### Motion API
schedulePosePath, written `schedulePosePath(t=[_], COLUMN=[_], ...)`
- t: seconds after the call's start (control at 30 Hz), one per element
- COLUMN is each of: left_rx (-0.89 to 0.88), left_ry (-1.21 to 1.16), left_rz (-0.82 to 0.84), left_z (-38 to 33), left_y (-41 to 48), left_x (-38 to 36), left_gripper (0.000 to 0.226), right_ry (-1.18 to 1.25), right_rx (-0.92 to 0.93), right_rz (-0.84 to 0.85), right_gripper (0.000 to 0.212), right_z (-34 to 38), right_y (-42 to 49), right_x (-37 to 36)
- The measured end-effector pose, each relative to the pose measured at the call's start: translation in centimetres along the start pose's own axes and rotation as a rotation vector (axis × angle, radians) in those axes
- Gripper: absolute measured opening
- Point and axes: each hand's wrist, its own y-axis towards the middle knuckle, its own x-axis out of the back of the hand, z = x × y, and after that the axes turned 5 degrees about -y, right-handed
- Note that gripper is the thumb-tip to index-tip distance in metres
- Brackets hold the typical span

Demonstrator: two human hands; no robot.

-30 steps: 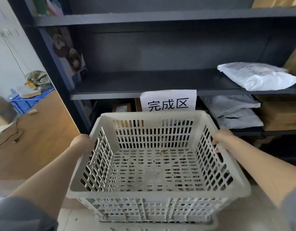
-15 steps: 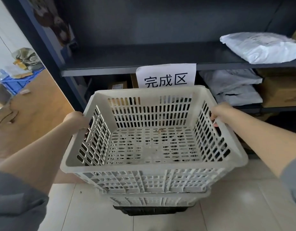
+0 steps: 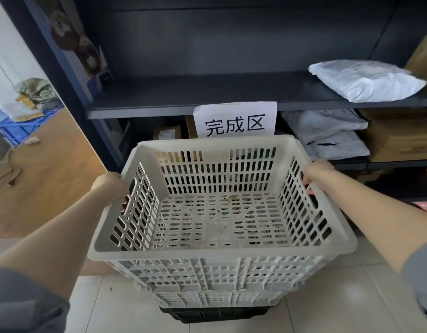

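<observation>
My left hand (image 3: 109, 186) holds the basket (image 3: 219, 254) by its left wall, fingers curled through the handle slot. The basket hangs level between both grips, long axis left to right, straight above the stacked baskets (image 3: 219, 292) on the floor (image 3: 126, 308), equally near each hand. My right hand (image 3: 315, 174) grips the right rim likewise.

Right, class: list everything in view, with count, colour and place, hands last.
top basket: 1, white, centre, topmost of stack
lower basket: 1, white, under it
black crate: 1, black, stack bottom
sign: 1, white, shelf edge behind stack
white bag: 1, white, middle shelf, right
grey bags: 2, pale grey, lower shelf
cardboard box: 1, brown, lower shelf, far right
shelf unit: 1, dark, back
blue crate: 1, blue, far left
left hand: 1, grips top basket's left side
right hand: 1, grips its right side
</observation>
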Motion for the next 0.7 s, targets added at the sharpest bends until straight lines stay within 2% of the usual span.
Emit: schedulePosePath(t=[0.2, 0.33, 0.43, 0.57, 0.63, 0.7], left_rx=[0.022, 0.031, 0.012, 0.018, 0.025, 0.016], left_ry=[-0.004, -0.059, -0.088, -0.277, -0.406, -0.586], left_rz=[-0.007, -0.005, 0.003, 0.039, 0.085, 0.086], left_z=[-0.2, 0.3, 0.4, 0.9, 1.8, 3.3], left_y=[-0.5, -0.4, -0.9, -1.8, -2.1, -2.7], left_x=[-0.2, -0.1, 0.1, 0.5, 0.9, 1.4], left_gripper=[0.033, 0.037, 0.043, 0.062, 0.069, 0.072], right_ry=[-0.036, -0.1, -0.022, 0.038, 0.057, 0.122], right_rx=[0.106, 0.224, 0.287, 0.379, 0.416, 0.463], right_rz=[-0.094, -0.089, -0.094, -0.027, -0.028, -0.1], right_gripper=[0.024, 0.044, 0.054, 0.076, 0.075, 0.067], right_z=[-0.7, -0.8, -0.5, -0.1, 0.4, 0.9], right_y=[-0.6, -1.4, -2.0, -2.5, -3.1, -4.2], right_x=[-0.6, -0.7, 0.0, 2.0, 3.7, 5.6])
